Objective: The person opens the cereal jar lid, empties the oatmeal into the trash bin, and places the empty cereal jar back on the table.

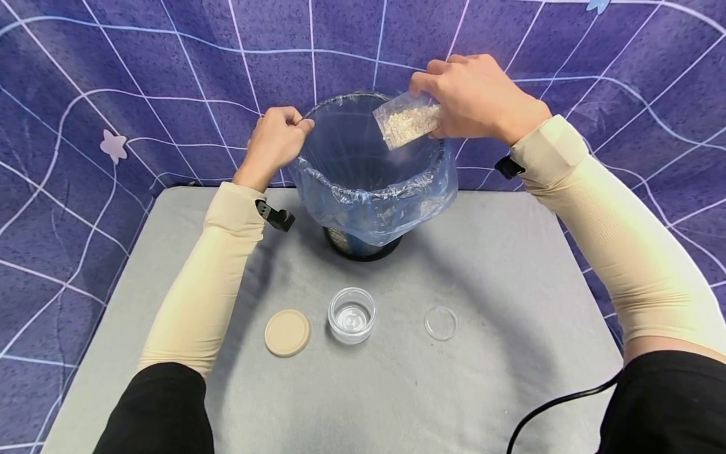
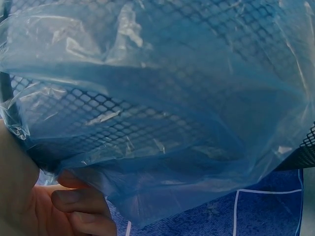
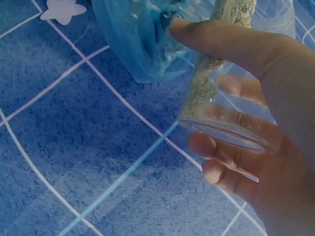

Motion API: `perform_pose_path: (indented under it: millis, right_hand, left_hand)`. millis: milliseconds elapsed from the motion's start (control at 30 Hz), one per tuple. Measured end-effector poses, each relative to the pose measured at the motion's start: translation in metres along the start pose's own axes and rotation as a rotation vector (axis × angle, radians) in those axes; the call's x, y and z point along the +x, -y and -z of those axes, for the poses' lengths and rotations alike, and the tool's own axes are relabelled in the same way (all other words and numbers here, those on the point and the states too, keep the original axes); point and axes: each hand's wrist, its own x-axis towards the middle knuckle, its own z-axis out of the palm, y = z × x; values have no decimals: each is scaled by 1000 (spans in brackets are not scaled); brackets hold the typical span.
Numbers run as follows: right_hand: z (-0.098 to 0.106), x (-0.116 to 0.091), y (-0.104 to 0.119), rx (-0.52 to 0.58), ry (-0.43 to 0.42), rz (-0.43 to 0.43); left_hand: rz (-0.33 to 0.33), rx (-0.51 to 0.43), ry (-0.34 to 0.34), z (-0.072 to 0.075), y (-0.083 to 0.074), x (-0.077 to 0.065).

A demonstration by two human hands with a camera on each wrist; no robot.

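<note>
My right hand [image 1: 473,98] grips a clear container [image 1: 391,120] of pale flakes, tilted above the mouth of a bin. Seen from the right wrist, the flakes [image 3: 202,91] lie along one side of the clear, round-based container, with fingers and thumb around it. Thumb and fingers of my left hand [image 1: 276,142] pinch the bin's rim at its left side. A translucent blue bin liner [image 1: 368,217] is folded over that rim, and the left wrist view shows the fingers against the liner [image 2: 162,137]. Below it shows the base of the dark mesh bin [image 1: 363,252].
In front of the bin, an open clear jar [image 1: 351,315] stands on the grey table [image 1: 386,403]. A beige round lid [image 1: 287,332] lies to its left, a clear disc [image 1: 440,323] to its right. Behind hangs a purple gridded cloth [image 1: 198,69]. A black cable [image 1: 561,400] crosses the front right.
</note>
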Motion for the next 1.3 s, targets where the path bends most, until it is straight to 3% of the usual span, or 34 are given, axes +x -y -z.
perform_pose_path:
  millis: [767, 1300]
  right_hand:
    - [0, 3, -2, -19, -25, 19]
    - [1, 2, -1, -27, 2, 14]
  left_hand:
    - [0, -2, -2, -1, 1, 0]
    - [-1, -3, -8, -1, 0, 0]
